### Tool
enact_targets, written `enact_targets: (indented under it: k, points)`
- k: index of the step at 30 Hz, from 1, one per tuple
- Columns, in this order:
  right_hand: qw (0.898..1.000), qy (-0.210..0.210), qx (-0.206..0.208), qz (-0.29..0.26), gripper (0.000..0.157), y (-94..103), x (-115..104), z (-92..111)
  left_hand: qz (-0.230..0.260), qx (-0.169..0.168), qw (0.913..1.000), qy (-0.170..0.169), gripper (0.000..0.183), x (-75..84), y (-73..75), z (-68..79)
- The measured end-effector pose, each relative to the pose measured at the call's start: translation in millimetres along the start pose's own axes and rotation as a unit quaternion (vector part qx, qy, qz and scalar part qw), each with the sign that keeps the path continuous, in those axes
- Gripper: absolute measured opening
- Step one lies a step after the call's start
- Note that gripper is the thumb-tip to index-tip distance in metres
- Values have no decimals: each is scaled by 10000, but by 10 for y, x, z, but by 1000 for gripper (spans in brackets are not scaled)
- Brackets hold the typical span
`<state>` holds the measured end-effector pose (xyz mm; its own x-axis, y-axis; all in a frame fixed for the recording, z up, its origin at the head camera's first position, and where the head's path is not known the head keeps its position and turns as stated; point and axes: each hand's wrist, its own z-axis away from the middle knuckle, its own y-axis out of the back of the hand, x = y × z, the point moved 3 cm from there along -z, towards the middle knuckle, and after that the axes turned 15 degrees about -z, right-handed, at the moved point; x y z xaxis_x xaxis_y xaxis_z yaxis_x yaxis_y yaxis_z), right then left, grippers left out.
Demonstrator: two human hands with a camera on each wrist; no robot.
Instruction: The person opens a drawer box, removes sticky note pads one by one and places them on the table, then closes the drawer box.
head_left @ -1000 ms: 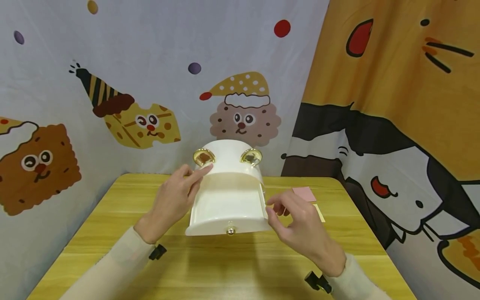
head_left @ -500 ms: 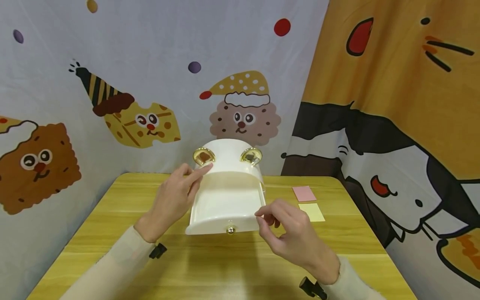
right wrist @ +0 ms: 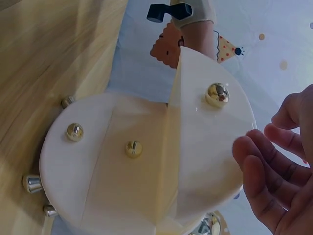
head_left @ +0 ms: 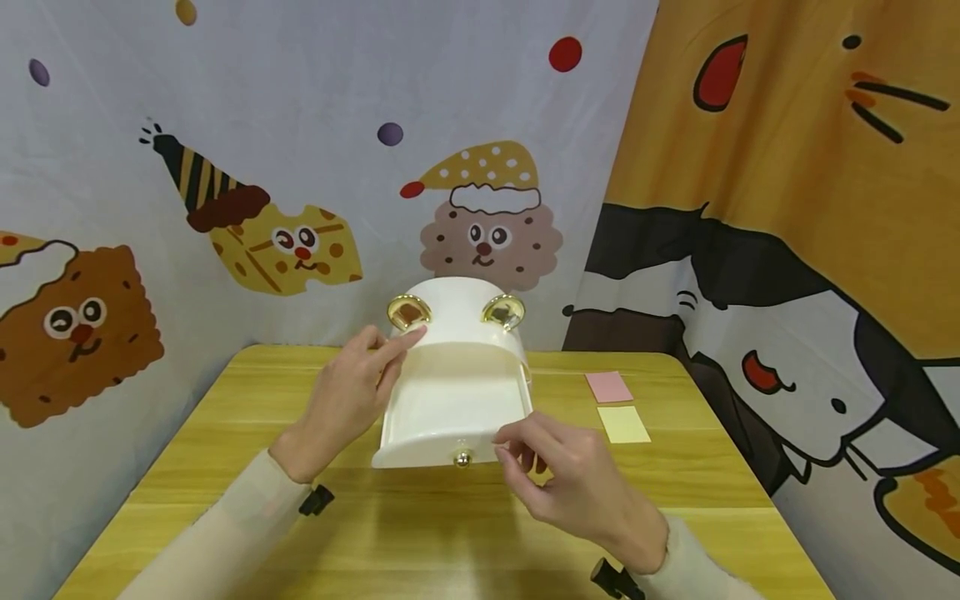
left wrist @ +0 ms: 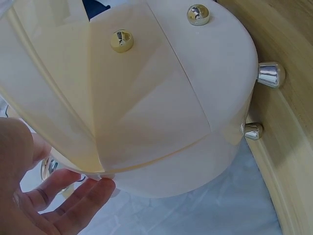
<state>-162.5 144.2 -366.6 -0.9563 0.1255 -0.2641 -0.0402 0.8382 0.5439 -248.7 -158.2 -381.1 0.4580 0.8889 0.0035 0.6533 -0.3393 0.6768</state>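
A white rounded drawer box (head_left: 456,304) with two gold ear-like rings stands at the table's middle. Its top drawer (head_left: 450,392) is pulled out toward me, and nothing lies on the visible drawer floor. My left hand (head_left: 348,400) rests against the box's left side, its index finger stretched along the top below the left ring. My right hand (head_left: 573,475) has loosely bent fingers right at the front panel's right edge, beside the gold knob (head_left: 462,459). In the right wrist view, those fingertips are near the rim of the front panel (right wrist: 210,147), and nothing is gripped.
A pink paper square (head_left: 608,387) and a yellow paper square (head_left: 624,425) lie on the wooden table (head_left: 420,542), right of the box. Below the pulled-out drawer, the left wrist view shows two closed fronts with gold knobs (left wrist: 122,40). A printed cloth (head_left: 300,100) hangs behind.
My right hand has slid left and slightly toward me along the drawer's front, uncovering the yellow paper square. My left hand, the box and the drawer stay where they were.
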Motion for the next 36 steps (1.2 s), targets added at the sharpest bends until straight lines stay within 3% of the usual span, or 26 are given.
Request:
enact_targets:
  k: [8,14,28,36]
  points:
    - [9993,-133,-334,-100,10,-124,-1,-15,-35,-10,10000,-18,51,-8,-8,-13]
    - [9977,-173,-605,-247,18,-213,2,-21,-10,-10,10000,-18,51,-16,-6,-17]
    - [9966,-123,-767,-271,32,-387,25,-23,61,-173,9998,67,50,-15,-6,0]
    - [9951,-208,-881,-400,28,-450,45,-14,153,-258,9994,142,49,-10,-1,-2]
